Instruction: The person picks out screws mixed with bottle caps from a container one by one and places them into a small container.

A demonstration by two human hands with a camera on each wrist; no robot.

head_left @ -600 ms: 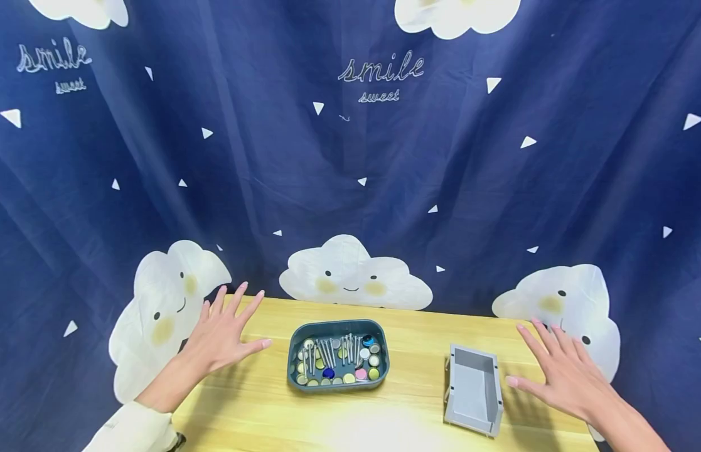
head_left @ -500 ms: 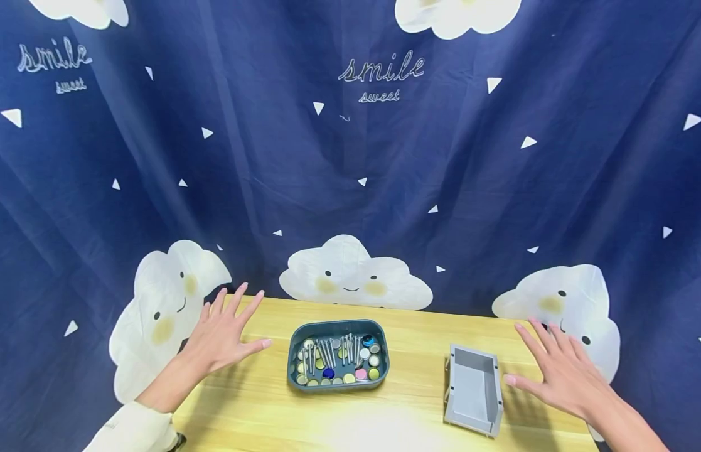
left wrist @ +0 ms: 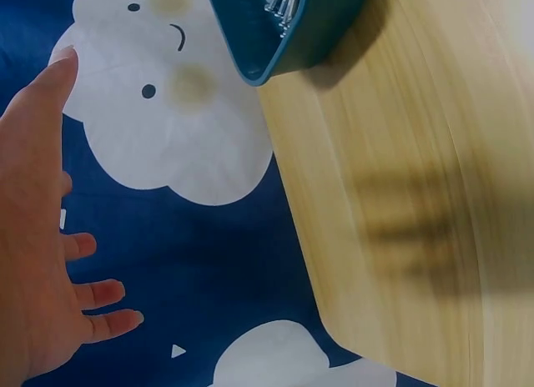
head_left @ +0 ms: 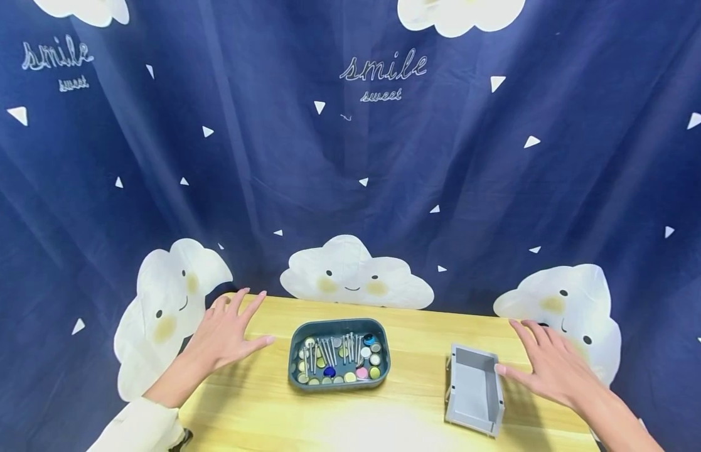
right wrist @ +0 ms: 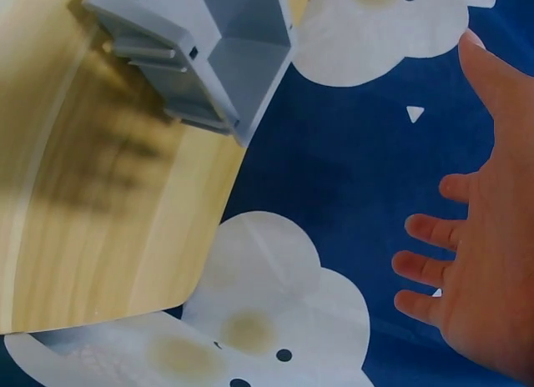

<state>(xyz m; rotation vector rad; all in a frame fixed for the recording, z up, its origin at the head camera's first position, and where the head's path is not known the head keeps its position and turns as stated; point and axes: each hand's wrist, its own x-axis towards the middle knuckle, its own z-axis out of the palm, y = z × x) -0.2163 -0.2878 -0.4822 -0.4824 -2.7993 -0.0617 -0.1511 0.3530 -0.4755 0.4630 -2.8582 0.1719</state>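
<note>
Held above the table's left side, my left hand (head_left: 223,336) has its fingers spread and grips nothing. To its right stands a dark teal tray (head_left: 339,386) with rounded corners. Several long silver screws or bolts (head_left: 326,351) lie in that tray, among many small round caps in yellow, white, pink and blue, such as a dark blue cap (head_left: 329,372). My right hand (head_left: 559,370) hovers just right of a grey plastic bin (head_left: 474,389), fingers loosely extended and holding nothing. Its thumb tip overlaps the bin's right edge in the head view. The bin's visible inside is bare.
The light wooden table (head_left: 406,364) has rounded corners at its far side. A dark blue curtain (head_left: 305,176) printed with white clouds and triangles hangs behind it. Shadows of both hands fall on the wood.
My right hand has shifted left toward the grey bin, its fingers bending a little. The left hand's fingers have drawn in slightly. Tray and bin stay in place.
</note>
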